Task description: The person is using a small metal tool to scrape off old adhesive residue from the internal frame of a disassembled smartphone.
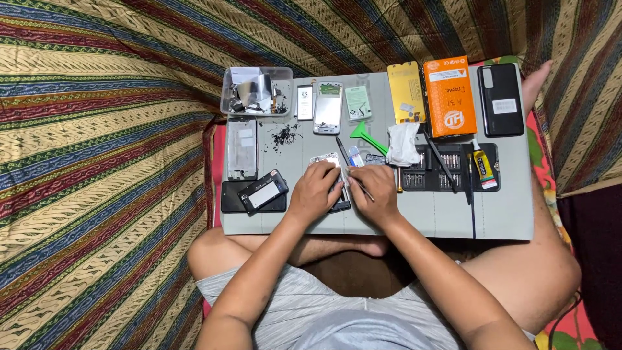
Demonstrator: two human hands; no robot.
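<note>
Opened phone [332, 170] | we see it flat, silvery inside up | under both hands | near grey mat's front edge

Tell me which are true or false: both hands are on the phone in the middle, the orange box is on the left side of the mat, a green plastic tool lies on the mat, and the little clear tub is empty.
1. Both hands, left hand and right hand, are on the opened phone. True.
2. The orange box is on the left side of the grey mat. False: it lies toward the right, beside the black phone.
3. A green plastic tool lies on the mat. True.
4. The clear tub is empty. False: it holds small parts.
</note>
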